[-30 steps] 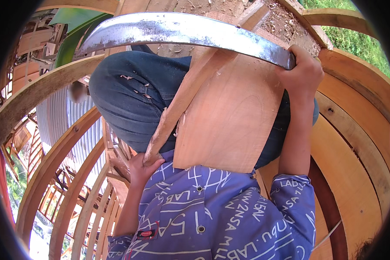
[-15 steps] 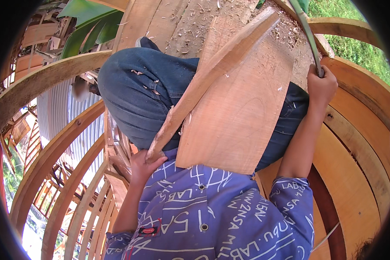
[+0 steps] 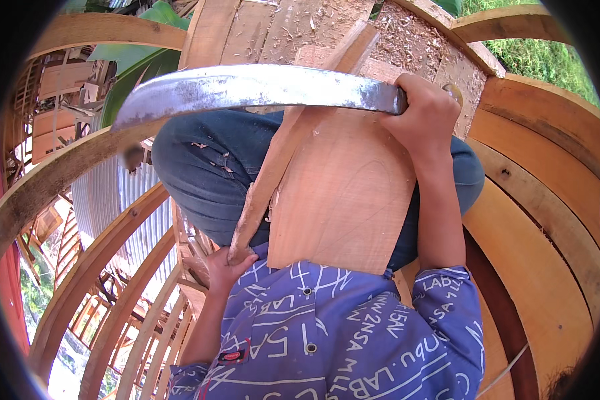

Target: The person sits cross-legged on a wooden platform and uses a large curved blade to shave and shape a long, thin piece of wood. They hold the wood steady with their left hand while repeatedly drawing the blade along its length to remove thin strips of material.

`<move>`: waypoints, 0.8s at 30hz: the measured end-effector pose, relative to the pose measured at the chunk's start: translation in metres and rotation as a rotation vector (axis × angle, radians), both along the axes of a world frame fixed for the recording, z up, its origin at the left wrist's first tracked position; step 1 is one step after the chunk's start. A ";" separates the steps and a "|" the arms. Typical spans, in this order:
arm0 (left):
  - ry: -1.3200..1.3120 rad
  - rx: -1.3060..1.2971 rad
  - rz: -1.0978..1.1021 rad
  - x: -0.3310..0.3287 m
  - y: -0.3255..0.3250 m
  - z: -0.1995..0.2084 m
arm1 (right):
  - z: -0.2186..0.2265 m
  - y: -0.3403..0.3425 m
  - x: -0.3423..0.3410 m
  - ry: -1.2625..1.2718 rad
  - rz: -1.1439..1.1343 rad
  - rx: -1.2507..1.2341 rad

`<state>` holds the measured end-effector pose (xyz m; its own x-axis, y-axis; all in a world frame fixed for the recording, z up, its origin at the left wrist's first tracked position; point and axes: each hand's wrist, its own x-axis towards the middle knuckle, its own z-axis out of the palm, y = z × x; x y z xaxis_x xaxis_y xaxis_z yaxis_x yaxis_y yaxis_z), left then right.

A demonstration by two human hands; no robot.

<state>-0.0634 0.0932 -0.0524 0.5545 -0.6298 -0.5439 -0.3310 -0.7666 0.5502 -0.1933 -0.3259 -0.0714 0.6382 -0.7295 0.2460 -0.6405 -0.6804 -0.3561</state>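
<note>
My right hand (image 3: 428, 117) is closed round the handle of a machete (image 3: 247, 87). Its long, shiny, slightly curved blade reaches leftward across the view, above my lap. My left hand (image 3: 227, 268) grips the near end of a rough-hewn wooden stick (image 3: 283, 153), close to my waist. The stick slants away to the upper right, and the blade hides a part of it. Below the stick, a flat wooden board (image 3: 350, 187) lies on my lap, its near edge against my shirt.
Wood shavings lie over the planks (image 3: 413, 47) beyond the board. Curved wooden ribs (image 3: 93, 160) line the left side, with corrugated metal sheets (image 3: 130, 197) behind them. Orange-brown planking (image 3: 520, 260) rises at my right. A large green leaf (image 3: 147, 73) hangs at the upper left.
The machete has swung from upright at the far right to lying across the stick in view, as my right hand moved left and turned. My left hand still holds the stick's near end.
</note>
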 end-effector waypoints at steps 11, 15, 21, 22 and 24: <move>0.047 0.004 0.008 0.003 0.011 -0.005 | -0.017 -0.051 -0.051 0.147 -0.574 0.173; 0.023 0.004 -0.034 0.004 0.010 -0.003 | -0.007 -0.025 -0.038 -0.044 -0.349 0.205; -0.021 -0.005 -0.063 0.005 0.011 -0.001 | -0.004 0.002 -0.009 0.059 -0.053 0.053; -0.024 -0.003 -0.059 0.004 0.010 0.000 | -0.006 0.000 -0.011 0.069 -0.104 0.065; -0.032 -0.006 -0.044 0.003 0.007 0.002 | -0.012 -0.015 -0.019 0.089 -0.197 0.084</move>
